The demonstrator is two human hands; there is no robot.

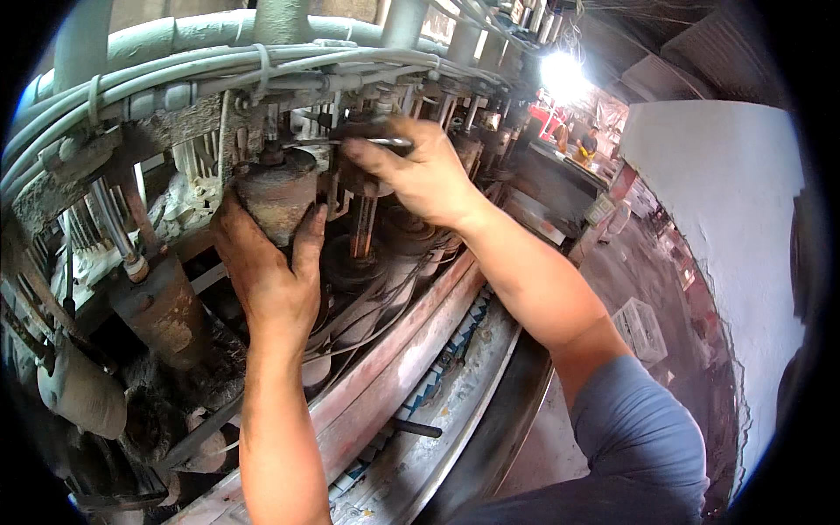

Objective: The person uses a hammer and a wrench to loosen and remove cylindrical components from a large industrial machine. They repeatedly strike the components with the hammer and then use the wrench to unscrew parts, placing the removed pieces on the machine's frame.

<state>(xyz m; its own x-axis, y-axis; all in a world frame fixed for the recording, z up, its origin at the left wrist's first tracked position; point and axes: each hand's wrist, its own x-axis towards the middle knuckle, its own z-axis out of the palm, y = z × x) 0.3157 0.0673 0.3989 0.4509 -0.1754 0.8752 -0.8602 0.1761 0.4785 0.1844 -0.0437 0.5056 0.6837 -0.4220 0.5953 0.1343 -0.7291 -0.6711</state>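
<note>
The left hand [269, 276] clasps a nearly upright cylinder [282, 197]. The right hand [422, 171] grips a level metal tool [392, 141] pointing left.

Pale wall [713, 192] R, brt lamp [563, 73]

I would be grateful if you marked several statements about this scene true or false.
1. The left grip is around a dark cylinder. True.
2. The right grip has nothing in it. False: it holds a metal tool.
3. The pale hoses run below both hands in the picture. False: the hoses cross above them.
4. The lamp in the background is lit. True.
5. The sleeve on the right arm is bright red. False: the sleeve is grey-blue.
6. A pale crate is on the floor to the right. True.
</note>
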